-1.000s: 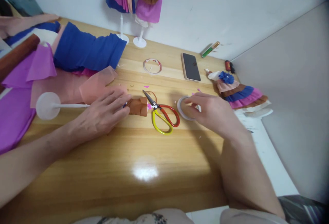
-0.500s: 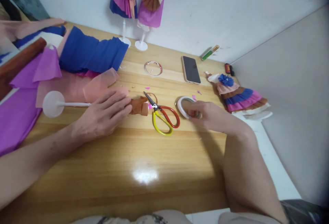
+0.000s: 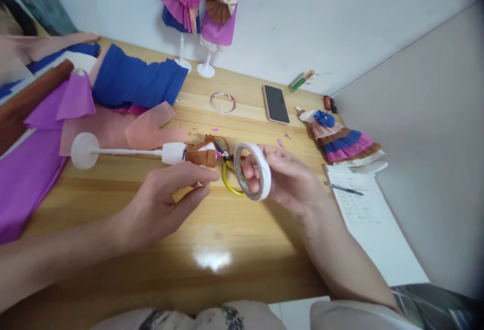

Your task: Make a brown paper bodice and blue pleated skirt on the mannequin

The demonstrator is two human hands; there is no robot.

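Observation:
A roll of white tape [image 3: 265,174] is held up off the table in my right hand [image 3: 293,178], its fingers through and around the ring. My left hand [image 3: 170,201] hovers to the left of the roll, thumb and fingers apart with nothing between them. Just beyond the left hand lies a small stand with a round white base [image 3: 85,151], a thin stem and a white body wrapped partly in brown paper [image 3: 202,157]. Scissors with yellow and red handles [image 3: 230,181] lie partly hidden behind the tape roll.
Blue [image 3: 139,77], purple and peach crepe paper is heaped at the left. Two dressed figures on stands [image 3: 206,70] are at the wall. A phone [image 3: 276,104], a clear ring [image 3: 223,102] and a layered paper dress [image 3: 342,141] lie behind. Right of me is a paper with a pen [image 3: 347,189].
My right hand has lifted the tape roll from the table and brought it left. My left hand has come off the stand, nearer to me, uncovering its white body.

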